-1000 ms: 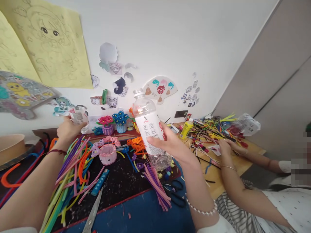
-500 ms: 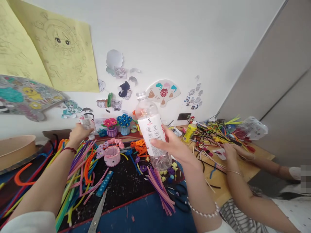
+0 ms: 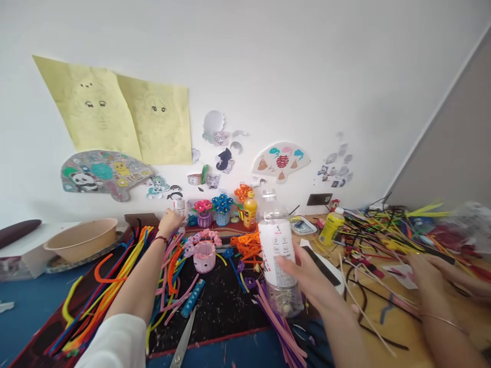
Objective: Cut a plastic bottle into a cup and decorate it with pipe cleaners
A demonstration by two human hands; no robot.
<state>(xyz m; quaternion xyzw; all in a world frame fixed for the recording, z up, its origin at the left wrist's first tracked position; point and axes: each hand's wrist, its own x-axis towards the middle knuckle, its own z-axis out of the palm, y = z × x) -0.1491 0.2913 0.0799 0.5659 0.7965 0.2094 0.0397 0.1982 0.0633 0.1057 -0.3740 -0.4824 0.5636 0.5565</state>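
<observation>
My right hand is closed round the middle of a clear plastic bottle with a white printed label, held almost upright above the mat. A cap sits on its neck. Far to the left, my left hand reaches toward the wall, its fingers round a small white-labelled bottle, partly hidden. Close to that hand stand pots of pink pipe-cleaner flowers and blue pipe-cleaner flowers. A pink pipe-cleaner basket rests between my arms. Beneath the held bottle lie pink and purple pipe cleaners.
Scissors and a blue utility knife lie on the black mat. An orange drink bottle stands behind; a yellow bottle is farther right. Another person's hands work at the right. A beige basin sits left.
My view has swung left and back. The large bottle has come more upright and shifted right, uncovering the orange drink bottle. My left hand, still holding the small bottle, is nearer the flower pots.
</observation>
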